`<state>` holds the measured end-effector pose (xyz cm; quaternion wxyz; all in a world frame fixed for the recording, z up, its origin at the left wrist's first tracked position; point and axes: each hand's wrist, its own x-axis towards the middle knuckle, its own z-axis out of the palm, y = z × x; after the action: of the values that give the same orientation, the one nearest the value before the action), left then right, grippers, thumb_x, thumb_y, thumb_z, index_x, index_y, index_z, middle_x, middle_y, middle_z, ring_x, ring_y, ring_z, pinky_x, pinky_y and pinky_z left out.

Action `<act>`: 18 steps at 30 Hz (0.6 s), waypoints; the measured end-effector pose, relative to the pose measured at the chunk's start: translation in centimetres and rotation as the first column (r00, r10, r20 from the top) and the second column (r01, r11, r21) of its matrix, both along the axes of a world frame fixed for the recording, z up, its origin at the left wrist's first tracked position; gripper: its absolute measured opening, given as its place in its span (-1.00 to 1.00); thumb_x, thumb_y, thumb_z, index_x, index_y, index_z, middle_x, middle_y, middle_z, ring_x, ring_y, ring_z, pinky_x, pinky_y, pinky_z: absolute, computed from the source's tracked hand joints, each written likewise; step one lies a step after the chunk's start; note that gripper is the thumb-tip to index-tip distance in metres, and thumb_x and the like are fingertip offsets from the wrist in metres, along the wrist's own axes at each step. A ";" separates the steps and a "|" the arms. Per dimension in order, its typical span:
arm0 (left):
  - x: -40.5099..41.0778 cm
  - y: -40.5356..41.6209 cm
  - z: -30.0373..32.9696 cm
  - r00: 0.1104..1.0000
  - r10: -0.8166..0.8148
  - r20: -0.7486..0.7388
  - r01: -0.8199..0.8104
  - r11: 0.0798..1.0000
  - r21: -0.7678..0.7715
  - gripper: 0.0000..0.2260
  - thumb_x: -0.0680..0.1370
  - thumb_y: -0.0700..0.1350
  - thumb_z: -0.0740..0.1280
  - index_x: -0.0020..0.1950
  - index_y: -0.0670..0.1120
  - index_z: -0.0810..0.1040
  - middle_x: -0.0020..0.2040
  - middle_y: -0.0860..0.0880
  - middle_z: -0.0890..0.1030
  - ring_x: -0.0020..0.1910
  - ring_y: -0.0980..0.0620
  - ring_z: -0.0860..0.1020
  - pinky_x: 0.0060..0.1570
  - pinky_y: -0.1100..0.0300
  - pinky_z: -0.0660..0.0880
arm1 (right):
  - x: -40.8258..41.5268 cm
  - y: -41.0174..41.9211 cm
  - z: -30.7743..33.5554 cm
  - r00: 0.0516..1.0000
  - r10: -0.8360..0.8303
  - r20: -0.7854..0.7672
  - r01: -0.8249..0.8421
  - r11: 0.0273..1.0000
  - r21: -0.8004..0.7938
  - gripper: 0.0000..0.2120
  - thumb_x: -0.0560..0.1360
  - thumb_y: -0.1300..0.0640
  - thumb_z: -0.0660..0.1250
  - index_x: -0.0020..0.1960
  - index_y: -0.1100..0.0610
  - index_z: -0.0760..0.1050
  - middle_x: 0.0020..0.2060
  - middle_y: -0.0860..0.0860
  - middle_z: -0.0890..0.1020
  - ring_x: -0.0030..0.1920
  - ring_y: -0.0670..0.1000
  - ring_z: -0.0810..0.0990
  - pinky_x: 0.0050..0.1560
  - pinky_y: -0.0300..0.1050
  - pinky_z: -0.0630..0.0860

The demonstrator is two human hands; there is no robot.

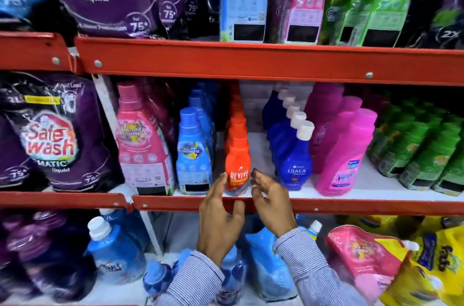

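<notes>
An orange Revive bottle [237,167] stands upright at the front of the middle shelf, first in a row of like orange bottles running back. My left hand [219,220] is raised just left of it, fingers straight, fingertips at or near the bottle's lower left side. My right hand [270,201] hovers just right of the bottle, fingers loosely bent, holding nothing. Both hands flank the bottle in front of the red shelf rail [326,206]; neither grips it.
A light blue bottle [192,155] and pink pouch [143,142] stand left of the orange row; dark blue Ujala bottles [295,155], pink bottles [341,155] and green packs [421,155] stand right. Purple Safewash pouches [50,135] fill the far left. More pouches crowd the shelves above and below.
</notes>
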<state>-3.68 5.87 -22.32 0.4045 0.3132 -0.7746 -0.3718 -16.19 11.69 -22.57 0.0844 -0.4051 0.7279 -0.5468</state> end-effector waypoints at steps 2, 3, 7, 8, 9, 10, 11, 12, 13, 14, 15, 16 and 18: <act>0.1 -0.2 0.1 1.000 0.000 0.003 0.000 1.000 -0.002 -0.41 0.40 -0.10 0.29 0.45 -0.14 0.45 0.41 -0.08 0.54 0.37 0.01 0.51 0.33 -0.07 0.51 | 0.1 0.0 0.0 0.999 0.047 0.001 -0.047 0.999 -0.009 -0.54 0.44 0.26 0.18 0.31 0.09 0.52 0.14 -0.18 0.65 0.17 -0.26 0.60 0.27 -0.26 0.48; 0.1 -0.2 0.1 1.000 0.000 0.004 0.000 1.000 0.000 -0.40 0.39 -0.10 0.29 0.45 -0.13 0.44 0.42 -0.08 0.54 0.37 0.02 0.51 0.34 -0.05 0.50 | 0.1 0.0 0.0 0.999 0.052 0.009 -0.052 0.999 -0.010 -0.54 0.45 0.29 0.19 0.31 0.07 0.53 0.12 -0.22 0.64 0.16 -0.29 0.60 0.26 -0.27 0.48; 0.2 -0.3 0.1 1.000 -0.001 0.024 0.001 1.000 0.014 -0.38 0.39 -0.08 0.29 0.47 -0.15 0.42 0.45 -0.09 0.51 0.41 0.02 0.47 0.43 0.09 0.39 | 0.0 0.3 -0.1 0.998 0.043 0.037 -0.042 0.999 -0.021 -0.53 0.44 0.26 0.19 0.32 0.10 0.52 0.16 -0.11 0.66 0.17 -0.24 0.61 0.27 -0.19 0.52; 0.2 -0.4 0.1 1.000 -0.001 0.029 0.000 1.000 0.019 -0.37 0.39 -0.08 0.29 0.47 -0.17 0.42 0.45 -0.10 0.50 0.42 0.00 0.46 0.44 0.17 0.34 | -0.1 0.3 -0.2 0.998 0.044 0.042 -0.043 0.999 -0.025 -0.54 0.44 0.26 0.20 0.32 0.10 0.52 0.16 -0.09 0.67 0.16 -0.23 0.62 0.27 -0.17 0.53; 0.2 -0.5 0.1 0.999 -0.001 0.036 0.000 1.000 0.024 -0.37 0.38 -0.08 0.29 0.47 -0.18 0.41 0.45 -0.11 0.49 0.43 -0.01 0.46 0.44 0.25 0.29 | -0.1 0.3 -0.3 0.998 0.043 0.049 -0.042 0.999 -0.025 -0.54 0.45 0.28 0.20 0.32 0.09 0.53 0.16 -0.08 0.68 0.16 -0.21 0.63 0.27 -0.15 0.53; 0.2 -0.6 0.1 0.999 -0.003 0.041 0.001 1.000 0.029 -0.36 0.38 -0.08 0.30 0.47 -0.19 0.41 0.46 -0.13 0.49 0.43 -0.02 0.45 0.43 0.30 0.26 | -0.2 0.3 -0.4 0.997 0.046 0.057 -0.045 0.999 -0.028 -0.55 0.47 0.32 0.21 0.31 0.09 0.53 0.15 -0.07 0.68 0.15 -0.20 0.64 0.27 -0.13 0.54; 0.2 -0.6 0.2 0.999 -0.003 0.045 0.002 0.999 0.033 -0.36 0.38 -0.08 0.30 0.47 -0.19 0.41 0.46 -0.13 0.49 0.44 -0.02 0.45 0.43 0.31 0.25 | -0.1 0.4 -0.4 0.997 0.048 0.062 -0.047 0.998 -0.030 -0.56 0.48 0.35 0.21 0.31 0.09 0.54 0.15 -0.07 0.68 0.15 -0.19 0.64 0.28 -0.11 0.54; 0.2 -0.6 0.2 0.999 -0.003 0.046 0.001 0.999 0.039 -0.35 0.38 -0.08 0.30 0.48 -0.19 0.40 0.46 -0.14 0.49 0.44 -0.03 0.45 0.43 0.31 0.25 | -0.2 0.4 -0.4 0.997 0.050 0.065 -0.048 0.998 -0.031 -0.56 0.49 0.37 0.21 0.30 0.08 0.54 0.14 -0.08 0.69 0.15 -0.19 0.64 0.28 -0.11 0.54; 0.2 -0.6 0.3 0.999 -0.002 0.047 0.000 0.999 0.045 -0.35 0.38 -0.07 0.30 0.48 -0.19 0.40 0.46 -0.13 0.49 0.44 -0.03 0.45 0.43 0.30 0.25 | -0.1 0.5 -0.4 0.997 0.051 0.066 -0.049 0.998 -0.033 -0.57 0.50 0.37 0.21 0.30 0.08 0.55 0.14 -0.08 0.69 0.15 -0.19 0.64 0.27 -0.11 0.54; 0.2 -0.6 0.3 0.999 -0.001 0.047 -0.001 0.999 0.049 -0.35 0.38 -0.07 0.30 0.48 -0.18 0.40 0.46 -0.13 0.49 0.44 -0.03 0.45 0.43 0.30 0.25 | -0.1 0.5 -0.4 0.996 0.053 0.068 -0.050 0.998 -0.035 -0.57 0.50 0.36 0.22 0.30 0.08 0.55 0.14 -0.09 0.69 0.15 -0.20 0.64 0.27 -0.11 0.54; 0.2 -0.5 0.3 0.999 -0.001 0.048 -0.002 0.999 0.051 -0.34 0.38 -0.07 0.30 0.48 -0.18 0.39 0.46 -0.13 0.48 0.44 -0.03 0.44 0.43 0.31 0.24 | -0.1 0.5 -0.4 0.996 0.055 0.070 -0.053 0.998 -0.038 -0.58 0.50 0.36 0.22 0.29 0.07 0.55 0.13 -0.09 0.69 0.15 -0.20 0.64 0.27 -0.11 0.54; 0.2 -0.5 0.3 0.999 0.000 0.050 -0.003 0.999 0.052 -0.34 0.38 -0.07 0.29 0.49 -0.19 0.39 0.47 -0.14 0.48 0.45 -0.04 0.44 0.42 0.33 0.23 | -0.1 0.5 -0.4 0.996 0.059 0.070 -0.056 0.998 -0.040 -0.58 0.50 0.36 0.22 0.29 0.07 0.55 0.14 -0.09 0.69 0.15 -0.20 0.64 0.27 -0.12 0.54; 0.2 -0.4 0.3 0.998 0.003 0.058 -0.006 0.999 0.054 -0.33 0.38 -0.07 0.29 0.49 -0.20 0.38 0.47 -0.15 0.46 0.45 -0.06 0.44 0.41 0.36 0.20 | -0.2 0.5 -0.5 0.995 0.065 0.069 -0.062 0.997 -0.041 -0.58 0.50 0.35 0.22 0.30 0.08 0.54 0.14 -0.08 0.68 0.15 -0.20 0.64 0.27 -0.13 0.54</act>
<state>-3.52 5.45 -22.06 0.3742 0.3363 -0.7750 -0.3825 -16.38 12.22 -23.04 0.1196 -0.4101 0.7004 -0.5718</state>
